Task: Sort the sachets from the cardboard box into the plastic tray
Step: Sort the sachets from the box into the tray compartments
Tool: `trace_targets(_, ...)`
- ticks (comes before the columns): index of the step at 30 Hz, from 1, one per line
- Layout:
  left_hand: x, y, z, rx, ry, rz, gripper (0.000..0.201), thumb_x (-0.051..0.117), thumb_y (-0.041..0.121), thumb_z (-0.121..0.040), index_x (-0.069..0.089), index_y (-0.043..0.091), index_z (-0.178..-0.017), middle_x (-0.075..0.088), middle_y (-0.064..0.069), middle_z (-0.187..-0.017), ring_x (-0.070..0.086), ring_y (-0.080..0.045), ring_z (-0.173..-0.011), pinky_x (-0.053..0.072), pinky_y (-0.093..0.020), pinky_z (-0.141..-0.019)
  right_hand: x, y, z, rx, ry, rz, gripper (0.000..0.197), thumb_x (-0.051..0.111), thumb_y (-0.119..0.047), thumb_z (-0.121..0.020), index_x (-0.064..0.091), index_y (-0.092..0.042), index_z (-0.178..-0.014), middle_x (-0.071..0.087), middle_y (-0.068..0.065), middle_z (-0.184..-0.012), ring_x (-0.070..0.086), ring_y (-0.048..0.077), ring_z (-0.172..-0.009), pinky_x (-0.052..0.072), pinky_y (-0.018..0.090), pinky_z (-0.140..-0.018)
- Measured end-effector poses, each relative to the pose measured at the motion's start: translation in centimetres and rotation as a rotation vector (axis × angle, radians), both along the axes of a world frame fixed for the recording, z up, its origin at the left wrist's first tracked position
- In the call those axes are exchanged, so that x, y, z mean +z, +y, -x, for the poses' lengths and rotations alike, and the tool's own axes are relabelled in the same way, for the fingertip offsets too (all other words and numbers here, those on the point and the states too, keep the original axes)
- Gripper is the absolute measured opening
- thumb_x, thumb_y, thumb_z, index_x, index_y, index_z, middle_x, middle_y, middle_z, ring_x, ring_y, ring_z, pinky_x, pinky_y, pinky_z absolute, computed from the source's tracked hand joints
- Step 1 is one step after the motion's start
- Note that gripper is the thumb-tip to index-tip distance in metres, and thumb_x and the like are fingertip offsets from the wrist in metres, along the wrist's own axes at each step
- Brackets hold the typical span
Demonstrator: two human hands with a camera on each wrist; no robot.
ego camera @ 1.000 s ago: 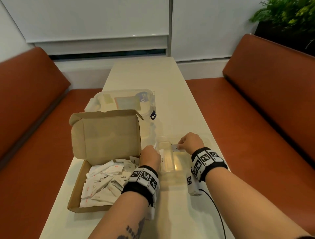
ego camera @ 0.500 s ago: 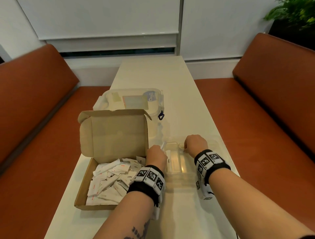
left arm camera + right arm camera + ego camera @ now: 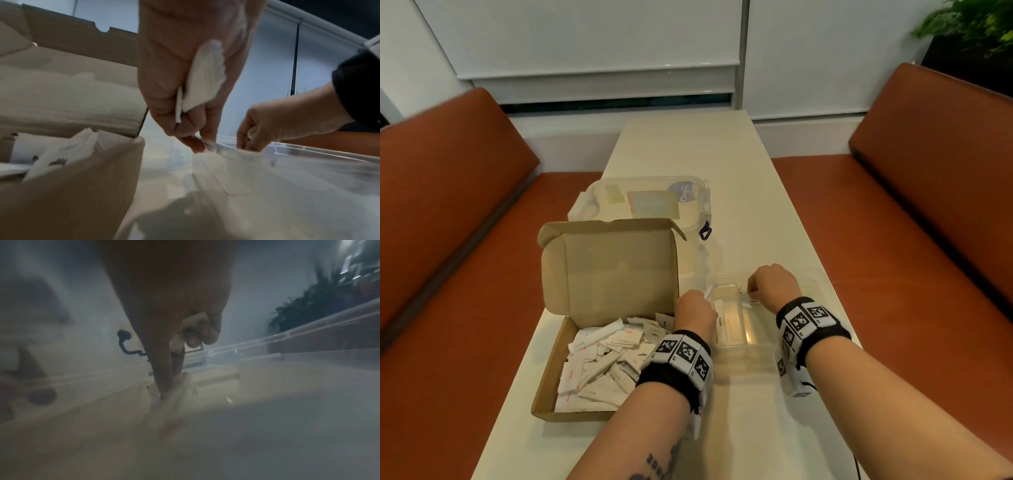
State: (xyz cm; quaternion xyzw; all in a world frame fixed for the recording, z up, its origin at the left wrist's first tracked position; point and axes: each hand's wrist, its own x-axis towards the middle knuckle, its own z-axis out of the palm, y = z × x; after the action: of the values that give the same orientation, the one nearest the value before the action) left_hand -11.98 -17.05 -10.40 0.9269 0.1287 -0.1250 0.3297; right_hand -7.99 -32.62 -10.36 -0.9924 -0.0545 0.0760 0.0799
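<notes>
Head view, left to right: the cardboard box lies left of the fingers, heaped with loose sachets. The left hand pinches a white sachet at the plastic tray rim, spares tucked in its palm. The right hand pinches another sachet down into a tray compartment. Best to seat each sachet upright against its divider before letting go. Against a second ago, both hands hold nearly the same places; mostly the camera has shifted.
</notes>
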Motion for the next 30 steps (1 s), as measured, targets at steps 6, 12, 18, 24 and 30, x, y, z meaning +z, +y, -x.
trace_targets(6, 0.1, 0.0, -0.1, -0.029, 0.008, -0.006, 0.018, 0.063, 0.010, -0.087, 0.064, -0.002, -0.102, 0.066, -0.015, -0.108, 0.062, -0.026, -0.101, 0.041, -0.024, -0.069, -0.9, -0.1, 0.5, 0.001, -0.094, 0.030, 0.015, 0.053, -0.003, -0.087, 0.059, -0.009, -0.099, 0.063, 0.007, -0.101, 0.057, 0.023, -0.094, 0.045, 0.029, -0.070)
trace_targets(12, 0.1, -0.2, 0.0, -0.014, 0.007, -0.020, 0.017, 0.062, 0.006, -0.088, 0.063, 0.000, -0.104, 0.065, -0.015, -0.109, 0.062, -0.027, -0.102, 0.044, -0.025, -0.071, -1.1, -0.2, 0.4, -0.001, -0.100, -0.001, 0.016, 0.058, -0.004, -0.083, 0.056, -0.009, -0.098, 0.059, 0.007, -0.100, 0.056, 0.023, -0.089, 0.040, 0.028, -0.064)
trace_targets(18, 0.4, -0.3, 0.2, -0.007, 0.010, -0.016, 0.016, 0.060, 0.005, -0.089, 0.063, 0.000, -0.104, 0.065, -0.015, -0.108, 0.062, -0.028, -0.101, 0.044, -0.026, -0.071, -1.5, -0.4, 0.9, -0.022, -0.115, -0.010, 0.028, 0.056, -0.006, -0.085, 0.048, -0.010, -0.111, 0.056, 0.006, -0.106, 0.054, 0.024, -0.091, 0.037, 0.028, -0.063)
trace_targets(24, 1.0, -0.8, 1.2, -0.019, -0.073, -0.032, 0.028, 0.057, 0.021, -0.093, 0.059, -0.003, -0.107, 0.061, -0.017, -0.112, 0.060, -0.031, -0.103, 0.042, -0.030, -0.073, 0.9, -0.1, 1.7, -0.265, -0.069, -0.614, 0.038, 0.050, -0.047, -0.093, 0.042, -0.010, -0.095, 0.057, 0.004, -0.080, 0.052, 0.022, -0.076, 0.036, 0.032, -0.065)
trace_targets(30, 3.1, -2.4, 1.3, 0.028, -0.296, 0.172, 0.034, 0.046, 0.030, -0.098, 0.061, 0.000, -0.093, 0.053, -0.010, -0.093, 0.049, -0.021, -0.078, 0.034, -0.025, -0.064, 3.4, 0.4, 2.4, -0.410, 0.015, -1.150, 0.018, 0.033, -0.010, -0.090, 0.047, -0.015, -0.100, 0.069, 0.003, -0.073, 0.050, 0.011, -0.069, 0.034, 0.026, -0.060)
